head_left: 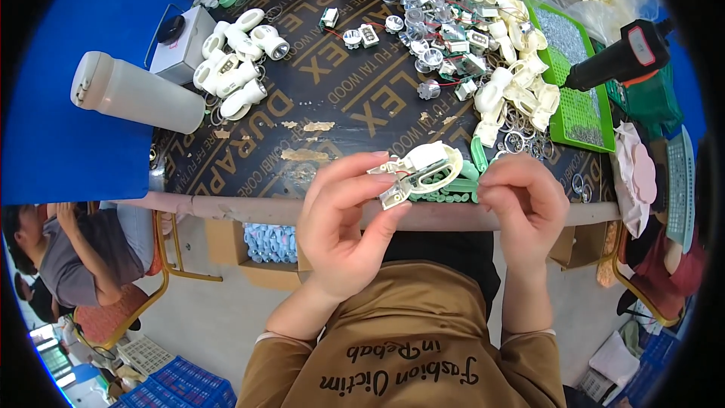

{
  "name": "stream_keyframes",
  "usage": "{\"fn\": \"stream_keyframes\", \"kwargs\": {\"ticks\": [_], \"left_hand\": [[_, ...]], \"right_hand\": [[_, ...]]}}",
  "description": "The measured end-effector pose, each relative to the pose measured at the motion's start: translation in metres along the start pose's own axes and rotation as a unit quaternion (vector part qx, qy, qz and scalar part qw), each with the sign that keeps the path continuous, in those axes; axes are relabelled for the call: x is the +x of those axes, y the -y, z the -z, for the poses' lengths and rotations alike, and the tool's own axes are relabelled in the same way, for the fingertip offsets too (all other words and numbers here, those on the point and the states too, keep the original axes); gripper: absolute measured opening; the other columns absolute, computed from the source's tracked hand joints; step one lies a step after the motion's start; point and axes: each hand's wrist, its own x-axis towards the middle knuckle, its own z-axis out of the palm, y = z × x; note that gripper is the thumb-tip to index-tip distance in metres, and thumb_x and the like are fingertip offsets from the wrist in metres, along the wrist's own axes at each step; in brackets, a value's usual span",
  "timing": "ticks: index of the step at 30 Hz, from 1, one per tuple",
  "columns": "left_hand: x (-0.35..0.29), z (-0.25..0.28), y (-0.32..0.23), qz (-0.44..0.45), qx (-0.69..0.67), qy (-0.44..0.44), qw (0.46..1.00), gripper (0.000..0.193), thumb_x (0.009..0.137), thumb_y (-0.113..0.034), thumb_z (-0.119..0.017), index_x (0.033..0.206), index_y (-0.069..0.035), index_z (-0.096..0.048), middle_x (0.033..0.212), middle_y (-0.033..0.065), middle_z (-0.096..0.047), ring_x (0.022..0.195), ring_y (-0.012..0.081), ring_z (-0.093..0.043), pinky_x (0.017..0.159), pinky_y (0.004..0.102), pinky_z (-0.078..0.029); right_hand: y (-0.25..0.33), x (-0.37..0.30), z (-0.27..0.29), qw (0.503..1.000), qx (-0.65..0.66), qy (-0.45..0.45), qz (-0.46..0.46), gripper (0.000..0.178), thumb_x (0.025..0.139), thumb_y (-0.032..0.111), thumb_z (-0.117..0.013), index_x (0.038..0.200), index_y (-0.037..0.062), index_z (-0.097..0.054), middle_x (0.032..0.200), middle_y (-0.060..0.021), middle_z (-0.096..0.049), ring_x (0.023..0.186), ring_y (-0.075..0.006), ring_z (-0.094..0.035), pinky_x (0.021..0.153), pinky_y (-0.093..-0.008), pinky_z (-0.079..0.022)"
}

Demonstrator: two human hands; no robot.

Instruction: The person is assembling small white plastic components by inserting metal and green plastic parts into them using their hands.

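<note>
My left hand grips an open cream plastic flashlight housing by its end, between thumb and fingers. Inside it sit a white block, a bit of circuit board and a thin red wire; a ring-shaped handle points to the right. Just right of it, my right hand is closed, thumb and fingertips pinched together. Whatever that pinch holds, if anything, is too small to make out. Beneath and between both hands lies a pile of green plastic strips at the table's near edge.
Lamp parts with wires and cream shells heap at far right, beside a green tray of screws and a black electric screwdriver. Finished-looking white flashlights, a bottle and a white box stand left. Co-workers sit both sides.
</note>
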Motion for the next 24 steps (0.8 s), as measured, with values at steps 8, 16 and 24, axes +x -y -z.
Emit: {"fn": "stream_keyframes", "kwargs": {"ticks": [8,16,24], "left_hand": [[0.000,-0.005,-0.005,-0.047,0.128,-0.031,0.990,0.031,0.069,0.004,-0.072,0.097,0.000,-0.060,0.105,0.0165,-0.058,0.091,0.0226,-0.060,0.077,0.0285,-0.051],[-0.003,-0.008,-0.011,-0.070,0.117,-0.046,0.990,0.033,0.067,0.003,-0.074,0.096,0.001,-0.059,0.102,0.0184,-0.059,0.088,0.0259,-0.062,0.074,0.0321,-0.053],[-0.004,-0.004,-0.010,-0.057,0.099,-0.029,0.993,0.028,0.071,0.002,-0.072,0.095,0.002,-0.058,0.103,0.0201,-0.058,0.090,0.0255,-0.062,0.074,0.0309,-0.054]], "right_hand": [[0.013,0.003,-0.011,0.976,-0.136,0.035,0.167,0.016,0.064,0.006,-0.075,0.075,0.0051,-0.064,0.072,-0.0061,-0.061,0.057,-0.0212,-0.056,0.050,-0.0278,-0.045],[0.016,0.013,-0.017,0.938,-0.227,0.035,0.259,0.023,0.056,0.020,-0.077,0.072,0.0093,-0.065,0.069,-0.0005,-0.052,0.062,-0.0200,-0.047,0.054,-0.0302,-0.036],[0.011,0.010,-0.018,0.930,-0.229,0.040,0.284,0.026,0.057,0.023,-0.078,0.076,0.0107,-0.066,0.071,0.0012,-0.051,0.061,-0.0178,-0.045,0.054,-0.0294,-0.033]]}}
